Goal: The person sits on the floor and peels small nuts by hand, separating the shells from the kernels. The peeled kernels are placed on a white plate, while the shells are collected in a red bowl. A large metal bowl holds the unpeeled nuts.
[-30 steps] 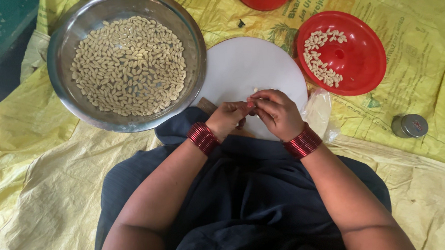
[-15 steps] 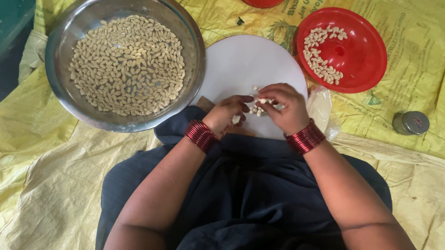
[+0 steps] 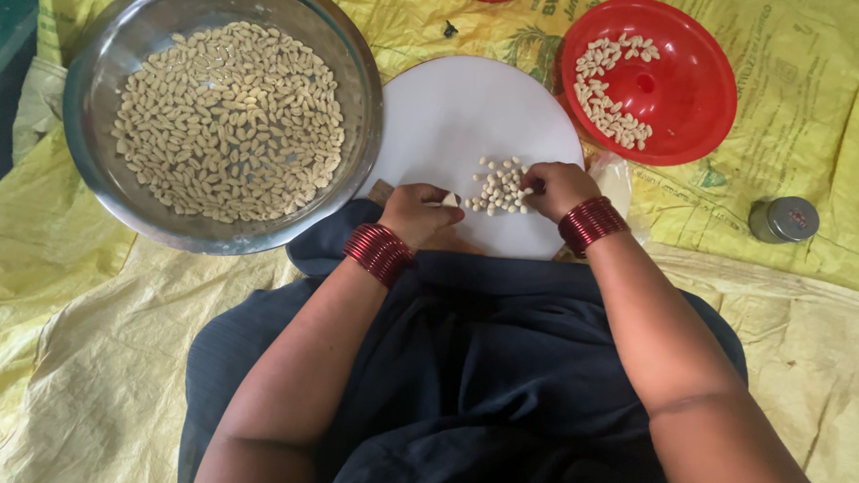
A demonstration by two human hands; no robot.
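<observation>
From the head camera, looking down over my lap, my left hand [image 3: 419,211] rests at the near edge of the round white board [image 3: 463,114], its grip narrow: the fingers are curled in, and a small pale piece shows at their tips, though I cannot tell whether it is pinched or only touched. My right hand [image 3: 557,188] sits just across from it on the same board, fingers bent down and half closed, their tips touching the right side of a small heap of pale nuts [image 3: 498,186]; whether any nut is held inside that grip I cannot tell. The heap lies between my two hands, on the near part of the board. Both wrists carry stacks of red bangles [image 3: 379,252]. To my left, touching the board's edge, stands a big steel bowl [image 3: 344,52] full of the same pale nuts. To the right of the board lies a red plastic plate [image 3: 693,95] with a curved row of nuts along its left side. A small round metal tin [image 3: 783,219] sits well apart on the right. Everything rests on yellow sheeting [image 3: 56,316] spread over the floor, and dark cloth covers my lap.
</observation>
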